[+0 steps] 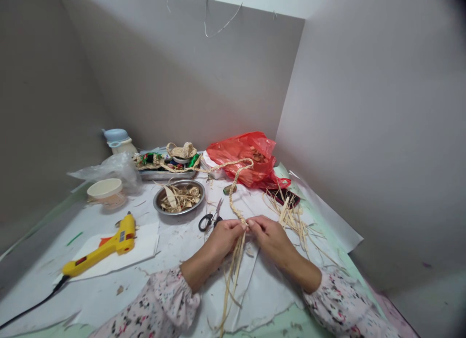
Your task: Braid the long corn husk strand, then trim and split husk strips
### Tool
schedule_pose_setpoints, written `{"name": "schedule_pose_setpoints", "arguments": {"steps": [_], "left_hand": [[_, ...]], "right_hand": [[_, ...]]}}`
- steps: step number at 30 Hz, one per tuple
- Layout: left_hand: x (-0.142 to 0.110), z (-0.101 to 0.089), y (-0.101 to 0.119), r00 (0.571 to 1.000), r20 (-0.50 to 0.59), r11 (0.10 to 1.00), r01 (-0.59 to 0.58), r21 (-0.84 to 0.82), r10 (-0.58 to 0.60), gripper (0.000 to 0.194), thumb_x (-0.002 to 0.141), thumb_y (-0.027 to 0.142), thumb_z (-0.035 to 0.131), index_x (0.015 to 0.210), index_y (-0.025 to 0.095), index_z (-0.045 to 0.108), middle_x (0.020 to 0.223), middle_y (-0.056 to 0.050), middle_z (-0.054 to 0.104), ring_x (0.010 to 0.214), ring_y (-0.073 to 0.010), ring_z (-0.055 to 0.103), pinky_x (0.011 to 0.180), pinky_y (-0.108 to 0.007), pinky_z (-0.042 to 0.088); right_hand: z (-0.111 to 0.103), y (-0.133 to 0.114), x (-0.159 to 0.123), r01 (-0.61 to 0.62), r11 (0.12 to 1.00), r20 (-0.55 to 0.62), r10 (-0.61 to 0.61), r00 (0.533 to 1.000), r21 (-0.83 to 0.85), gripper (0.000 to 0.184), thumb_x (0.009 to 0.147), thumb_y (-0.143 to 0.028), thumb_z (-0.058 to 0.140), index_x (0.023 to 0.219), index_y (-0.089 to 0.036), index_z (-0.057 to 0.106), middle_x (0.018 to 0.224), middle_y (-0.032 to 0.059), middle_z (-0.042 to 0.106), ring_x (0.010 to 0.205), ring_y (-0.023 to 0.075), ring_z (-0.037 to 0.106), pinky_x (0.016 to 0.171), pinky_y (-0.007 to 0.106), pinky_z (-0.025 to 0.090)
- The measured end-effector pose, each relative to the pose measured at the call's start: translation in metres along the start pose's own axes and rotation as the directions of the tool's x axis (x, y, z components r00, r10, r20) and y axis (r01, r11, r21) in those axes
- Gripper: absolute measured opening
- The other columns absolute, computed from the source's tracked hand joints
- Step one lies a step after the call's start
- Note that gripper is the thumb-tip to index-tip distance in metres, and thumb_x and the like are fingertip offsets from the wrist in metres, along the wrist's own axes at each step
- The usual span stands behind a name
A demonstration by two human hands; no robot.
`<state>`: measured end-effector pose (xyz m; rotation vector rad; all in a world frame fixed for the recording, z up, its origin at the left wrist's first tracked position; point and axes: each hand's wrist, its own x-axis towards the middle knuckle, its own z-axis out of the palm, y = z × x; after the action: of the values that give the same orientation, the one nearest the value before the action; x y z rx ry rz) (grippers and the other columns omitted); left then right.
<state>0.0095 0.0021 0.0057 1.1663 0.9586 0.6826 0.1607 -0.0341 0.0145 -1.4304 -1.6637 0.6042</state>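
Note:
My left hand (225, 237) and my right hand (268, 238) meet at the lower end of a flat straw braid (235, 197), pinching it between fingers and thumbs. The braid rises from my hands towards the red plastic bag, then bends left over a metal tray. Loose straw strands (232, 280) hang from the pinch towards me. Black-handled scissors (209, 220) lie just beyond my left hand. A pile of loose straw strips (289, 219) lies beyond my right hand.
A yellow hot glue gun (109, 246) rests on white paper left of my hands. A steel bowl (156, 204) holds straw scraps. Behind stand a red plastic bag (240, 156), a metal tray (167, 175), a cream cup (106, 188) and a blue-capped bottle (117, 135). Grey walls enclose the table's back and sides.

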Motion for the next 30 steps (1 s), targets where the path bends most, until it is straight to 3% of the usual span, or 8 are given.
{"name": "schedule_pose_setpoints", "arguments": {"steps": [4, 8, 11, 18, 25, 30], "left_hand": [[0.0, 0.0, 0.0, 0.999, 0.014, 0.996, -0.04, 0.075, 0.039, 0.032, 0.069, 0.047, 0.064, 0.065, 0.015, 0.057, 0.048, 0.007, 0.036, 0.043, -0.0064, 0.024, 0.045, -0.024, 0.014], [0.002, 0.0, -0.001, 0.998, 0.023, 0.982, -0.066, 0.178, 0.063, 0.03, 0.071, 0.044, 0.06, 0.064, 0.015, 0.059, 0.048, 0.006, 0.039, 0.044, -0.0079, 0.026, 0.046, -0.024, 0.016], [0.004, -0.001, -0.003, 0.994, 0.019, 0.964, -0.106, 0.244, 0.104, 0.027, 0.072, 0.041, 0.058, 0.061, 0.016, 0.058, 0.047, 0.006, 0.038, 0.046, -0.0093, 0.027, 0.047, -0.024, 0.018], [0.004, -0.003, -0.009, 0.963, 0.013, 0.837, -0.239, 0.492, 0.268, 0.022, 0.076, 0.031, 0.05, 0.058, 0.019, 0.049, 0.055, 0.004, 0.043, 0.056, -0.013, 0.037, 0.053, -0.024, 0.024], [-0.005, 0.002, -0.006, 0.948, 0.022, 0.655, -0.237, 0.718, 0.318, 0.019, 0.079, 0.019, 0.045, 0.06, 0.02, 0.047, 0.055, 0.002, 0.046, 0.057, -0.0145, 0.042, 0.057, -0.026, 0.022], [-0.009, 0.003, -0.003, 0.919, -0.013, 0.569, -0.232, 0.789, 0.393, 0.02, 0.086, 0.025, 0.044, 0.071, 0.02, 0.055, 0.063, -0.002, 0.056, 0.059, -0.0163, 0.048, 0.057, -0.026, 0.022]], "right_hand": [[0.007, 0.006, 0.0, -0.122, 0.985, 0.112, 0.109, 0.988, 0.119, 0.027, 0.086, -0.028, 0.047, 0.083, -0.016, 0.071, 0.072, 0.0022, 0.068, 0.067, 0.0163, 0.059, 0.063, 0.025, 0.043], [0.007, 0.014, 0.003, -0.197, 0.94, 0.186, 0.148, 0.971, 0.278, 0.024, 0.083, -0.027, 0.05, 0.083, -0.014, 0.071, 0.07, 0.0027, 0.068, 0.067, 0.016, 0.059, 0.065, 0.026, 0.045], [0.006, 0.015, 0.004, -0.22, 0.928, 0.208, 0.161, 0.965, 0.301, 0.024, 0.081, -0.027, 0.053, 0.082, -0.014, 0.073, 0.069, 0.0027, 0.068, 0.065, 0.016, 0.059, 0.065, 0.026, 0.045], [0.007, 0.015, 0.002, -0.225, 0.953, 0.147, 0.198, 0.969, 0.204, 0.022, 0.077, -0.028, 0.056, 0.079, -0.015, 0.073, 0.075, 0.0045, 0.072, 0.071, 0.0183, 0.062, 0.067, 0.027, 0.046], [0.012, 0.009, -0.006, -0.177, 0.984, 0.023, 0.177, 0.984, -0.031, 0.018, 0.078, -0.026, 0.053, 0.072, -0.017, 0.067, 0.066, 0.0021, 0.067, 0.062, 0.016, 0.058, 0.058, 0.024, 0.04], [0.012, 0.009, -0.006, -0.156, 0.987, -0.035, 0.155, 0.987, -0.027, 0.017, 0.08, -0.028, 0.05, 0.072, -0.019, 0.062, 0.066, 0.0006, 0.065, 0.061, 0.0155, 0.057, 0.059, 0.025, 0.039]]}}
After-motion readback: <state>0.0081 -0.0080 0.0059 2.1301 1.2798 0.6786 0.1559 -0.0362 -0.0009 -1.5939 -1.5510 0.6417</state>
